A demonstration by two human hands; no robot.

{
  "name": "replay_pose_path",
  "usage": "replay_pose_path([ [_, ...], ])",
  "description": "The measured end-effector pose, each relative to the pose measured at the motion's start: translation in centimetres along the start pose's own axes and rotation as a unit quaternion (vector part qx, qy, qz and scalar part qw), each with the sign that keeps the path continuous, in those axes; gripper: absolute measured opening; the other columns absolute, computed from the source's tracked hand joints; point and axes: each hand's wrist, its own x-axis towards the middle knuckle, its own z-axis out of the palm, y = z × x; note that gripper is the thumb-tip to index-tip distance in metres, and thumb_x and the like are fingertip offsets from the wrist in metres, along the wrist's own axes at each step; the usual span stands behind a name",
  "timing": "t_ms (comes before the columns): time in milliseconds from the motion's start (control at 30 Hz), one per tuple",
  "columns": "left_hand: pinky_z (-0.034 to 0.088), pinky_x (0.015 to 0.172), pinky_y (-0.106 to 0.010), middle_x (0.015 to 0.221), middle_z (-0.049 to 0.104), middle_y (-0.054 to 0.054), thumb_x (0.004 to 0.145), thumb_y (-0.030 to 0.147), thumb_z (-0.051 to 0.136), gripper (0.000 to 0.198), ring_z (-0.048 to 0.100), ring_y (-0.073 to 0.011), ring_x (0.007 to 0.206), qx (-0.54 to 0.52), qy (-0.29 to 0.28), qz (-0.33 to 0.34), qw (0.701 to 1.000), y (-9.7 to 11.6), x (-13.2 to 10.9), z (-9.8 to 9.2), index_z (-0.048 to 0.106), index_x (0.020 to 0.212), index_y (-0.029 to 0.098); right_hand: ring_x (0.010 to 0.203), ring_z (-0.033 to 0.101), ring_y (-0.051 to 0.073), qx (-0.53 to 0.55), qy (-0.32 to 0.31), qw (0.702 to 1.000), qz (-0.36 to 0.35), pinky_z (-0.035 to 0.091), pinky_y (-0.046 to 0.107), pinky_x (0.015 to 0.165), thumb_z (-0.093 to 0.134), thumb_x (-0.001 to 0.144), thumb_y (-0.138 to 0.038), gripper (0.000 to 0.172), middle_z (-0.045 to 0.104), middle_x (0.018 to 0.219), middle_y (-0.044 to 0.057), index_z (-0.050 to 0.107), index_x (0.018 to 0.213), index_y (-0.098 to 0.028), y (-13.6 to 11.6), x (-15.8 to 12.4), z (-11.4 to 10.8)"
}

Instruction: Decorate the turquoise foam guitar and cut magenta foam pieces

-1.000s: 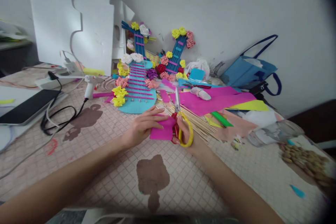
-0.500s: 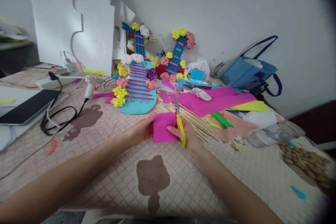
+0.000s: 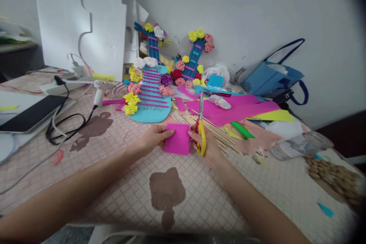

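My left hand point(image 3: 156, 137) pinches the left edge of a bright pink paper square point(image 3: 177, 141), thumb on its face. On the other side my right hand point(image 3: 208, 143) carries yellow-handled scissors point(image 3: 202, 131), blades pointing up and away from me. The right fingertips also touch the paper's right edge. Behind the paper lies a light-blue guitar-shaped craft piece point(image 3: 151, 112) with pink strips and paper flowers. Thin wooden sticks point(image 3: 219, 131) are spread just beyond my right hand.
At left are a white glue gun point(image 3: 99, 93) with a black cable and a dark tablet-like device point(image 3: 32, 113). Pink paper sheets point(image 3: 240, 108), a clear plastic jar point(image 3: 300, 145), a pile of nuts point(image 3: 333, 177) and a blue bag point(image 3: 271, 78) occupy the right.
The left thumb has come onto the front of the paper, while the right thumb has slid from its face to the edge. The scissors have shifted slightly right.
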Motion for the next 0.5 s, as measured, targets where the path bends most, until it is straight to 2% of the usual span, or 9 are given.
replay_pose_path([
  [500, 0.045, 0.055, -0.022, 0.065, 0.063, -0.002, 0.061, 0.044, 0.079, 0.037, 0.055, -0.0099, 0.055, 0.000, -0.011, -0.003, 1.000, 0.62, -0.26, 0.10, 0.067, 0.073, 0.012, 0.045, 0.041, 0.004, -0.026, 0.019, 0.999, -0.005, 0.032, 0.015, 0.035, 0.078, 0.059, -0.029, 0.034, 0.052, 0.069, -0.006, 0.052, 0.080, -0.020, 0.46, 0.40, -0.27],
])
